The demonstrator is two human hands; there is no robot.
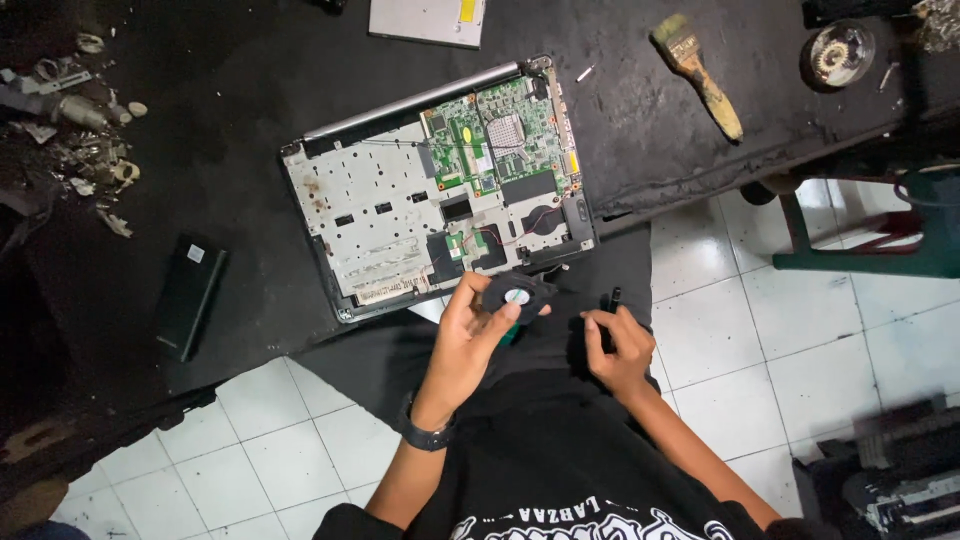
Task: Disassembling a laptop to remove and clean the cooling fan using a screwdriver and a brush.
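Left hand (470, 335): grasping a small round black fan (514, 294), thumb and fingers pinched around its rim, pale hub label facing up. Black watch (425, 436) on that wrist. Fan held just off the near edge of the opened laptop (440, 190), over the lap, near the bare fan bay at the laptop's near right corner.

Right hand (620, 350): curled around a thin black tool (610, 303), tip protruding above the fingers; kind of tool not discernible. Hand resting against dark clothing, just beside the fan hand, not touching it.

Laptop: bottom cover off, lying at an angle on the black worktable (250, 90); green circuit board exposed toward the far right, grey metal frame across the left.

Elsewhere on table: black battery pack (188, 295) to the left of the laptop, well apart; scattered metal scraps (90, 150) at far left; dirty paintbrush (698, 72) at upper right; grey flat drive (428, 20) at the top edge; small screw (585, 73) near the laptop's far corner.

White tiled floor (780, 330) below.
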